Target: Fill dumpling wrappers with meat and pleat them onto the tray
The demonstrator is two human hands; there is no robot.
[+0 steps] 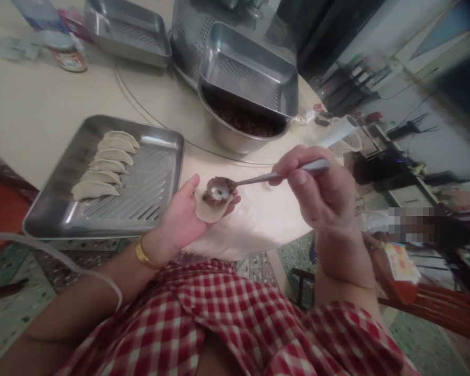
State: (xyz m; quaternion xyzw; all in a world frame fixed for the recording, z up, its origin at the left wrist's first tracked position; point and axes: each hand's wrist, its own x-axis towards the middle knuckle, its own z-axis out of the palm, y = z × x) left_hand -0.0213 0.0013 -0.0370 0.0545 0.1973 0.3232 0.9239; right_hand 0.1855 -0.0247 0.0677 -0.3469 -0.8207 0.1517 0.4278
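Note:
My left hand (182, 216) cups a round dumpling wrapper (209, 210) in its palm, fingers curled under it. A dab of brown meat filling lies on the wrapper. My right hand (317, 193) pinches the handle of a metal spoon (235, 184), whose bowl rests on the filling. A gold bangle sits on my left wrist. To the left, a steel tray (149, 193) carries several folded dumplings (104, 169) in a row. Behind the spoon stands a steel bowl of dark filling (245, 125).
A square steel pan (250, 70) leans over the bowl, with a colander behind it. Another steel tray (127, 31) and a can (68, 57) stand at the far side of the round table. A white basket (342, 136) sits at the right edge. Red checked cloth covers my lap.

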